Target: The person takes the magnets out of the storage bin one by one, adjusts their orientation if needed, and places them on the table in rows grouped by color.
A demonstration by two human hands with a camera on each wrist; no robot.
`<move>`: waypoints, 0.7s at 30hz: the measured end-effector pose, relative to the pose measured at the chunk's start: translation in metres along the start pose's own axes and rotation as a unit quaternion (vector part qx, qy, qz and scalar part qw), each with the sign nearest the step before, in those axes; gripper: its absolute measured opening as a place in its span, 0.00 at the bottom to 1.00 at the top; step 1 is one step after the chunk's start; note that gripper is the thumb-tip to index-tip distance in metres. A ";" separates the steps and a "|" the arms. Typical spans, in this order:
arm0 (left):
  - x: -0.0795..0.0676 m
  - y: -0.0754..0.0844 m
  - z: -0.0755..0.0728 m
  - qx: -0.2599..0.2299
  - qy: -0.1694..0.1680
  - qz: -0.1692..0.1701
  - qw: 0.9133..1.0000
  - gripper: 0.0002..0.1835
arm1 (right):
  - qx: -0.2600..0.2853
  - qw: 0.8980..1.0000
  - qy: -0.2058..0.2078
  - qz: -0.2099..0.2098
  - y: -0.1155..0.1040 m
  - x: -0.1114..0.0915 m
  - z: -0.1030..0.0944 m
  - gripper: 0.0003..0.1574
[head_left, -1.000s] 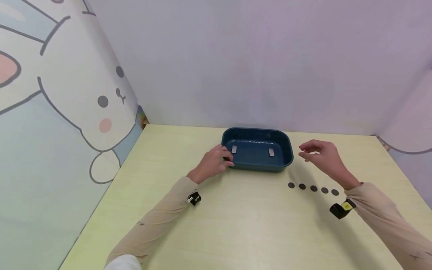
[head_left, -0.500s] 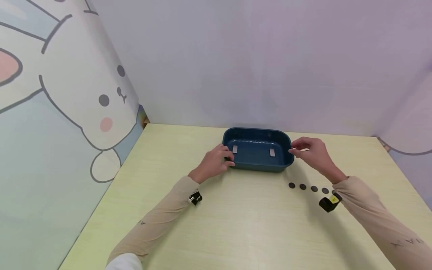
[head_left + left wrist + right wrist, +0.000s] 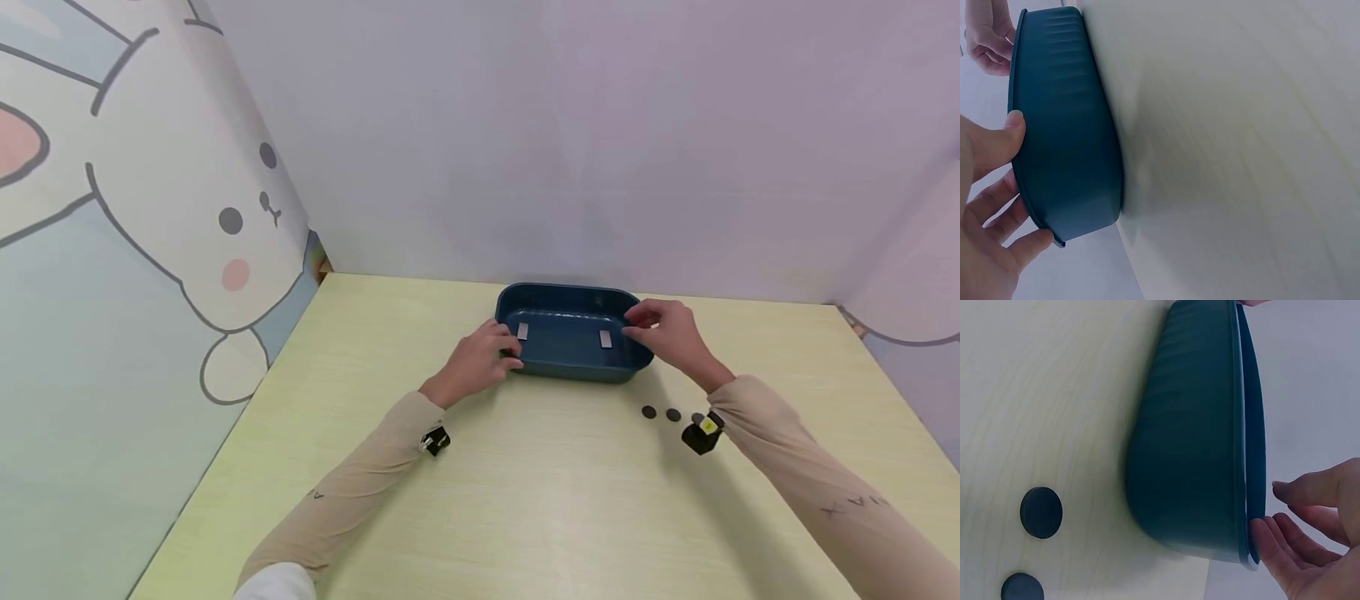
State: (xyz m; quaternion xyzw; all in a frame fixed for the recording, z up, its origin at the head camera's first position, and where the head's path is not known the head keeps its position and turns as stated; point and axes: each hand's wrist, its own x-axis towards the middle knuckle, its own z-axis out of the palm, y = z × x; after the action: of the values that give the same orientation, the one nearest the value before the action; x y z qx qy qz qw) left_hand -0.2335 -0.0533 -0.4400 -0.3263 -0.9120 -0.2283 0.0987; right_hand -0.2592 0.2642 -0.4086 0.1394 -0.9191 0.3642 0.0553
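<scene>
Left hand (image 3: 477,360) grips tray (image 3: 570,372) by rim at left front corner — to steady it on table (image 3: 487,517), I judge. Left tile (image 3: 522,332) lies in tray, near left fingers; right tile (image 3: 605,339), also in tray, lies just left of right fingertips. Right hand (image 3: 667,332) hangs loosely curved over right rim, tips apart — I see nothing held; rim contact, cannot tell. Discs (image 3: 673,415) lie below right hand, perhaps in row to keep each separate.
</scene>
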 end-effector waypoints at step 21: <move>0.000 0.001 -0.001 0.002 -0.005 -0.008 1.000 0.02 | -0.062 0.996 -0.059 -0.022 0.000 0.031 0.037 0.13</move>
State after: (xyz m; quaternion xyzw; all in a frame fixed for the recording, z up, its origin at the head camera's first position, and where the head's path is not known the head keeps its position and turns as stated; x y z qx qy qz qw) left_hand -0.2330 -0.0530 -0.4390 -0.3204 -0.9152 -0.2258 0.0933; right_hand -0.2890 0.2323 -0.4294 0.1773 -0.9383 0.2965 0.0171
